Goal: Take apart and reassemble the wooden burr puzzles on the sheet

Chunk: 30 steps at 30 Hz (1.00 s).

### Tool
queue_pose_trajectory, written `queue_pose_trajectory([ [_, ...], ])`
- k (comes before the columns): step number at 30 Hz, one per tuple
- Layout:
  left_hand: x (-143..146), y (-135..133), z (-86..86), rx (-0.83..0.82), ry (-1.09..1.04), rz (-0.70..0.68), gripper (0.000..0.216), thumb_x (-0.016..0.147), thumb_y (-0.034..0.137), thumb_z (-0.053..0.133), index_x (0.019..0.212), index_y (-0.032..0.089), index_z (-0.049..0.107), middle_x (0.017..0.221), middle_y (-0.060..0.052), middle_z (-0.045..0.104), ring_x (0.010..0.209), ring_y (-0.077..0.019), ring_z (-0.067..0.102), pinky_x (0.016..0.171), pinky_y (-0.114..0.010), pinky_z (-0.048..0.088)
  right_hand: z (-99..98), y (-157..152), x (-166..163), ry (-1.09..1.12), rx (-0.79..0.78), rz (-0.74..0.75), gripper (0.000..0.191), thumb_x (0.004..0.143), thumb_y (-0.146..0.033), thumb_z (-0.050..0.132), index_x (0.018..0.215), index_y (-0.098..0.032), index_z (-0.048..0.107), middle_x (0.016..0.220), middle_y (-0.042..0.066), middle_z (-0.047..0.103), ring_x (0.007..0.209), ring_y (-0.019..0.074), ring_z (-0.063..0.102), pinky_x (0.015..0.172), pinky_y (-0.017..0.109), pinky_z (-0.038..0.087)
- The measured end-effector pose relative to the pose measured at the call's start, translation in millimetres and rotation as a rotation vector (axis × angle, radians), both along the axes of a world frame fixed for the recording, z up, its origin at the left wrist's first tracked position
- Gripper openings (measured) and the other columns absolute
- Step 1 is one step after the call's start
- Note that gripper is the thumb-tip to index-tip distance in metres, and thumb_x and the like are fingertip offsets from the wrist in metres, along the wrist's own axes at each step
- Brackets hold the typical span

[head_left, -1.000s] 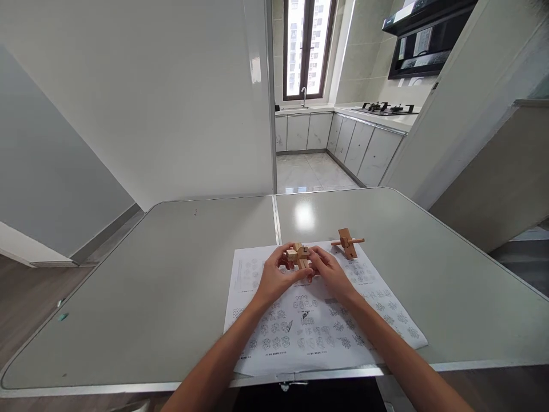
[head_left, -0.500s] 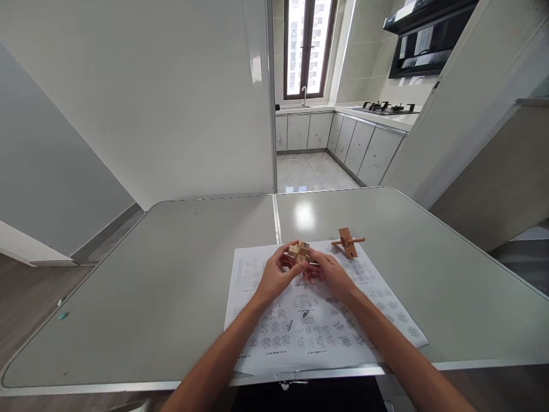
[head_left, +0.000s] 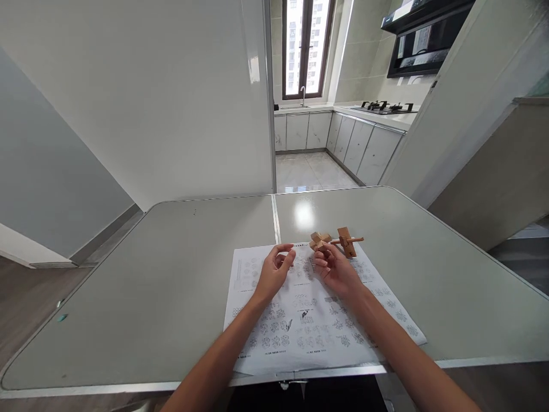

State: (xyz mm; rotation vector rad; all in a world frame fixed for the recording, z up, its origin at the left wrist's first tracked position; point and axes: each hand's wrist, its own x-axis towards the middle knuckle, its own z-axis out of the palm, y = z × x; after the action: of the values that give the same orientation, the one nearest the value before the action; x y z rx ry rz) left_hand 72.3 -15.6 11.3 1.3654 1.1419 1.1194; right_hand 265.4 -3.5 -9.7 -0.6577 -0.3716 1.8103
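Observation:
A light wooden burr puzzle (head_left: 319, 240) of interlocked blocks is held in the fingers of my right hand (head_left: 337, 272), above the far part of a printed paper sheet (head_left: 300, 320). My left hand (head_left: 277, 266) hovers over the same sheet with curled fingers, thumb and forefinger apart, holding nothing. Just right of the burr puzzle stands a darker brown wooden puzzle (head_left: 347, 242) with a flat numbered plate and a thin rod through it. It rests at the sheet's far right edge, close to my right hand but apart from the fingers.
The sheet carries rows of line diagrams and lies on a grey-green table (head_left: 128, 297) with a metal rim and a centre seam. A small green bit (head_left: 62, 317) lies near the left edge. Beyond are a white wall (head_left: 171, 103) and kitchen cabinets (head_left: 319, 130).
My left hand has let go of the light burr puzzle and drawn slightly left. My right hand now holds it alone, having carried it right, towards the brown puzzle.

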Motion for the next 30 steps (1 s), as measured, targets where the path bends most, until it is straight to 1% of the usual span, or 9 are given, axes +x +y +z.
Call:
queue_pose_trajectory([
  [3, -0.3, -0.3, 0.1, 0.000, 0.006, -0.020, 0.043, 0.091, 0.057, 0.066, 0.115, 0.021, 0.068, 0.100, -0.005, 0.069, 0.079, -0.0149, 0.063, 0.075, -0.028, 0.050, -2.0, 1.7, 1.1, 0.065, 0.004, -0.008, 0.030, 0.076, -0.030, 0.087, 0.078, -0.021, 0.059, 0.067, -0.005, 0.051, 0.051, 0.0065, 0.043, 0.039, 0.014, 0.042],
  [6, -0.1, -1.1, -0.2, -0.006, 0.038, -0.027, 0.043, 0.091, 0.059, 0.066, 0.112, 0.021, 0.068, 0.083, -0.002, 0.066, 0.078, -0.0166, 0.063, 0.075, -0.029, 0.050, -2.8, 1.7, 1.9, 0.065, 0.037, -0.025, 0.025, 0.081, -0.030, 0.083, 0.082, -0.021, 0.060, 0.068, -0.005, 0.049, 0.052, 0.0074, 0.044, 0.041, 0.016, 0.045],
  [9, 0.0, -1.9, -1.1, 0.000, 0.073, -0.034, 0.043, 0.092, 0.060, 0.064, 0.111, 0.022, 0.069, 0.075, 0.000, 0.063, 0.077, -0.0175, 0.063, 0.074, -0.029, 0.050, -3.4, 1.5, 3.4, 0.069, 0.063, -0.029, 0.020, 0.085, -0.031, 0.079, 0.088, -0.022, 0.062, 0.068, -0.005, 0.048, 0.052, 0.0077, 0.044, 0.043, 0.017, 0.046],
  [11, 0.0, -2.2, -1.5, 0.019, 0.085, -0.044, 0.041, 0.093, 0.059, 0.063, 0.109, 0.022, 0.070, 0.076, -0.001, 0.063, 0.076, -0.0172, 0.062, 0.073, -0.029, 0.050, -3.9, 1.8, 4.3, 0.065, 0.073, -0.028, 0.019, 0.086, -0.031, 0.078, 0.088, -0.022, 0.062, 0.067, -0.005, 0.048, 0.051, 0.0078, 0.043, 0.043, 0.017, 0.045],
  [16, 1.1, -2.2, 0.1, 0.041, 0.060, -0.073, 0.036, 0.093, 0.054, 0.062, 0.101, 0.020, 0.070, 0.092, -0.005, 0.069, 0.073, -0.0150, 0.061, 0.073, -0.029, 0.051, -5.3, 2.6, 4.8, 0.048, 0.086, -0.035, 0.022, 0.086, -0.035, 0.080, 0.085, -0.023, 0.061, 0.067, -0.005, 0.047, 0.051, 0.0078, 0.043, 0.043, 0.017, 0.045],
  [20, 2.2, -2.8, 1.6, 0.035, 0.059, -0.087, 0.033, 0.094, 0.050, 0.062, 0.099, 0.019, 0.069, 0.089, -0.004, 0.069, 0.073, -0.0146, 0.060, 0.073, -0.029, 0.051, -2.9, 1.6, 3.2, 0.104, 0.021, -0.034, 0.020, 0.084, -0.028, 0.081, 0.086, -0.022, 0.062, 0.068, -0.005, 0.049, 0.051, 0.0072, 0.043, 0.042, 0.017, 0.045],
  [26, 2.3, -3.0, 1.9, 0.034, 0.083, -0.090, 0.031, 0.094, 0.048, 0.061, 0.098, 0.019, 0.069, 0.089, -0.004, 0.069, 0.072, -0.0148, 0.060, 0.072, -0.029, 0.051, 3.5, -1.6, -1.3, 0.010, 0.007, 0.009, 0.022, 0.083, -0.023, 0.081, 0.082, -0.023, 0.059, 0.065, -0.005, 0.051, 0.050, 0.0085, 0.045, 0.040, 0.019, 0.044],
  [30, 1.9, -2.0, 1.2, 0.038, 0.102, -0.088, 0.032, 0.094, 0.049, 0.061, 0.097, 0.019, 0.070, 0.087, -0.004, 0.070, 0.071, -0.0152, 0.061, 0.070, -0.029, 0.051, 5.3, -3.1, -3.2, 0.005, -0.003, 0.009, 0.023, 0.080, -0.020, 0.082, 0.079, -0.022, 0.060, 0.065, -0.005, 0.054, 0.052, 0.0080, 0.047, 0.041, 0.018, 0.044],
])
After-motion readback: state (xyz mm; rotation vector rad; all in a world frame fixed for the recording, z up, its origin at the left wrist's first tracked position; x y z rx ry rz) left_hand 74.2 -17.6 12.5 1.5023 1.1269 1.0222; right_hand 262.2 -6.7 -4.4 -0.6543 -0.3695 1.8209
